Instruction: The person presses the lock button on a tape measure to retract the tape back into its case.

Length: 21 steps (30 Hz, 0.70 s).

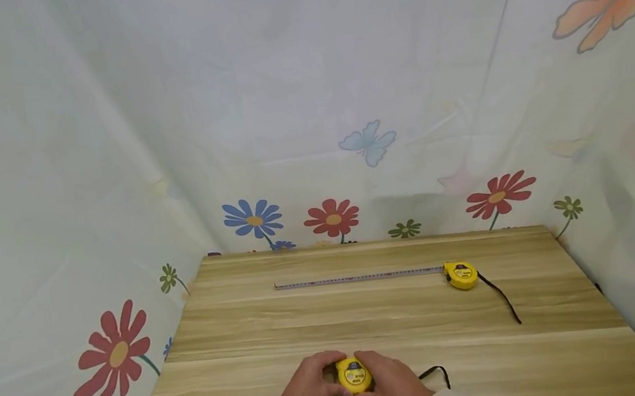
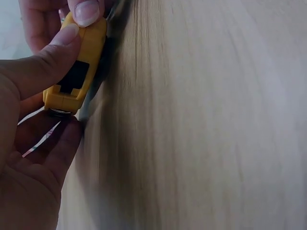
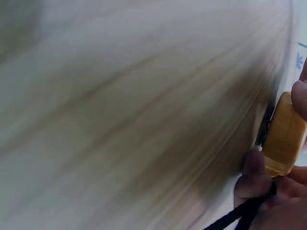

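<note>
Both hands hold a yellow tape measure [image 1: 354,375] close over the near part of the wooden table. My left hand [image 1: 312,385] grips its left side, and my right hand [image 1: 395,383] grips the right side. In the left wrist view, the left thumb lies along the yellow case [image 2: 91,45], near a black patch on its edge, with fingers at the end where the tape comes out. A black wrist strap [image 3: 240,213] trails from the case past the right fingers.
A second yellow tape measure [image 1: 461,275] lies farther back on the wooden table [image 1: 370,321], its blade [image 1: 358,278] drawn out to the left and its black strap [image 1: 502,297] trailing right. A patterned curtain [image 1: 305,106] with flowers and butterflies encloses the table's back and sides.
</note>
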Tool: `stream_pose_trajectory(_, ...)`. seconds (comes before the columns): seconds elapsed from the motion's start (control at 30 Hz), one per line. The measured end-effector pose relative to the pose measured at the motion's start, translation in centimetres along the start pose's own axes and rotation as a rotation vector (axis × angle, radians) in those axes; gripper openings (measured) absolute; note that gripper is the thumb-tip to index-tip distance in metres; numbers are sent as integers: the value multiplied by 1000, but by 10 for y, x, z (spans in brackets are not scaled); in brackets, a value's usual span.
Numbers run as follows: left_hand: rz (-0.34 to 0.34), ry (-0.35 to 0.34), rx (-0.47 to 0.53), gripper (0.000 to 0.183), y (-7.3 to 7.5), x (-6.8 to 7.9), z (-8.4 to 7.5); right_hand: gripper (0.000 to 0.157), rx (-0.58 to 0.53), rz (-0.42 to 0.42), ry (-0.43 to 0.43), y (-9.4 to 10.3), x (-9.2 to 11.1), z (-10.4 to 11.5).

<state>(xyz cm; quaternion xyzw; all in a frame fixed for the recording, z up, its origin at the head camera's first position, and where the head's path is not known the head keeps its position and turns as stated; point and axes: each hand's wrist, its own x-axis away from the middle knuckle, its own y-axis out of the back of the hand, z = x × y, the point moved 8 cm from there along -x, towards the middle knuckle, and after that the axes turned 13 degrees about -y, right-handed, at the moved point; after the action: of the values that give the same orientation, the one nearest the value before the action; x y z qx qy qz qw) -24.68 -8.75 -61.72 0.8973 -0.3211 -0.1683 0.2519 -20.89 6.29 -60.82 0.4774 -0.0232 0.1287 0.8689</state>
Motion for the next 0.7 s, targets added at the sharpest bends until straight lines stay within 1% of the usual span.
stream_pose_trajectory(0.1, 22, 10, -50, 69, 2, 1, -2, 84, 48, 12, -9, 4, 5, 1)
stream_pose_trajectory(0.2, 24, 25, -107, 71, 9, 1, -5, 87, 102, 19, -21, 11, 8, 1)
stream_pose_trajectory(0.3, -10, 53, -145, 72, 21, 3, -7, 84, 151, 38, -25, 18, 12, -3)
stream_pose_trajectory(0.4, -71, 87, -190, 72, 38, 3, -6, 81, 181, 37, -15, 28, 15, -8)
stream_pose_trajectory(0.5, -126, 121, -261, 75, 55, 0, -4, 77, 196, -16, -9, 44, 14, -12)
stream_pose_trajectory(0.53, -141, 118, -292, 76, 61, -1, -4, 77, 209, -44, -11, 51, 13, -14)
stream_pose_trajectory(0.7, -179, 127, -474, 85, 85, -10, -8, 77, 271, -205, 2, 85, 3, -20)
